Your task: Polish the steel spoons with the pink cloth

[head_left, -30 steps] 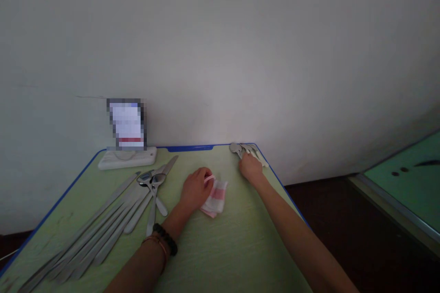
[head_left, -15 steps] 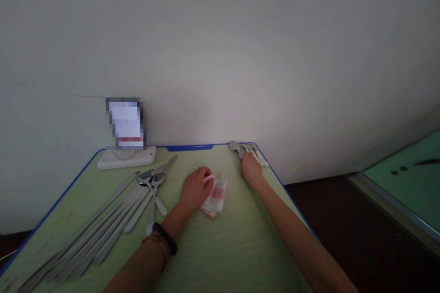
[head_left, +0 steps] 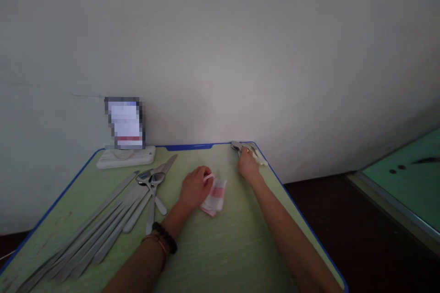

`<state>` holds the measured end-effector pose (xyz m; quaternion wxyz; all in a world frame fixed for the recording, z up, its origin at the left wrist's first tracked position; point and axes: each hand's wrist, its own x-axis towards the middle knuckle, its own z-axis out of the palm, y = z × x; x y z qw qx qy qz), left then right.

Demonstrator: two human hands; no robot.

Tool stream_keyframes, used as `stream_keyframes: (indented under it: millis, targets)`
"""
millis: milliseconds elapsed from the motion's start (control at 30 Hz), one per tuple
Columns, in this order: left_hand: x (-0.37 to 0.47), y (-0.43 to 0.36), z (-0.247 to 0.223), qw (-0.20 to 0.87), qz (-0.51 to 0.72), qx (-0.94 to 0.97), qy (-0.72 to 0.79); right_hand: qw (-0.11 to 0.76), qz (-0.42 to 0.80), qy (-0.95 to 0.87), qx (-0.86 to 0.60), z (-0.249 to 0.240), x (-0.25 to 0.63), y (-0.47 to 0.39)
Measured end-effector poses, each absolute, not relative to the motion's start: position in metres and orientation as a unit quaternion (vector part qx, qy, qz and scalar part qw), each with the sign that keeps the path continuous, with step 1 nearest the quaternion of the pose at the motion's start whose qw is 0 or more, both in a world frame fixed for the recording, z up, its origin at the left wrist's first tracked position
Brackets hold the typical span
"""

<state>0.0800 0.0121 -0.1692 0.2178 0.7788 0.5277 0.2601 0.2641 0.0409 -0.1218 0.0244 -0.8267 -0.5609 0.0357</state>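
My left hand (head_left: 196, 187) is closed on a folded pink-and-white cloth (head_left: 217, 194), which hangs out past the fingers onto the tabletop. At the table's far right corner my right hand (head_left: 248, 164) has its fingers closed around a spoon (head_left: 236, 145); the bowl points toward the wall and the handle is mostly hidden by the hand. Beside it lie other pieces of cutlery with pale handles (head_left: 260, 158), partly covered by my fingers. To the left of my left hand, two spoons (head_left: 157, 178) cross each other over a spread of table knives (head_left: 106, 219).
A device with a blurred screen (head_left: 126, 123) stands on a white block (head_left: 127, 157) at the back left. The green table (head_left: 220, 256) has a blue rim and meets the wall (head_left: 220, 55). Dark floor and a green panel (head_left: 412, 183) lie to the right.
My right hand has shifted slightly away from me and to the left, and the spoon's bowl has turned a little. My left hand and the cloth stay where they were.
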Motion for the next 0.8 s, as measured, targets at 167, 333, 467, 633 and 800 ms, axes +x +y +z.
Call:
stream_keyframes:
  millis: [167, 333, 467, 633, 800]
  targets:
    - [0.080, 0.011, -0.168, 0.217, 0.258, 0.777, 0.531, 0.015, 0.038, -0.560, -0.827, -0.128, 0.259, 0.045]
    - [0.080, 0.010, -0.165, 0.215, 0.255, 0.778, 0.532, -0.002, 0.033, -0.560, -0.828, -0.135, 0.260, 0.046]
    - [0.080, 0.010, -0.163, 0.217, 0.250, 0.778, 0.534, -0.012, 0.019, -0.560, -0.828, -0.135, 0.260, 0.046]
    - [0.080, 0.011, -0.165, 0.220, 0.247, 0.777, 0.535, -0.021, 0.005, -0.572, -0.820, -0.133, 0.266, 0.046]
    - [0.080, 0.011, -0.165, 0.222, 0.245, 0.776, 0.537, -0.026, -0.001, -0.584, -0.811, -0.130, 0.273, 0.045]
